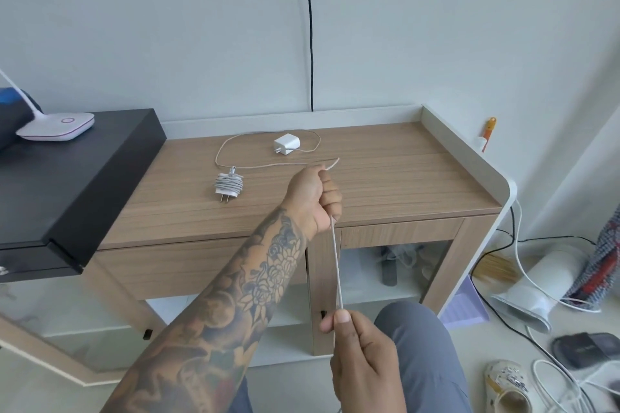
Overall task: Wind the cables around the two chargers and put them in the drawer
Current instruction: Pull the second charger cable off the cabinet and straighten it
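Two white chargers lie on the wooden cabinet top. The near charger has its cable wound round it, prongs toward me. The far charger lies unwound; its pale cable loops left across the top and runs to my hands. My left hand grips that cable in a fist above the cabinet's front edge, a short bend of cable sticking out above the fist. From the fist the cable stretches straight down to my right hand, which pinches it between thumb and fingers. The closed drawer front sits below the top.
A black desk with a white lamp base adjoins the cabinet's left side. A black cord hangs down the wall. On the floor at right lie a white appliance, cables and shoes. An open glass cabinet door juts out lower left.
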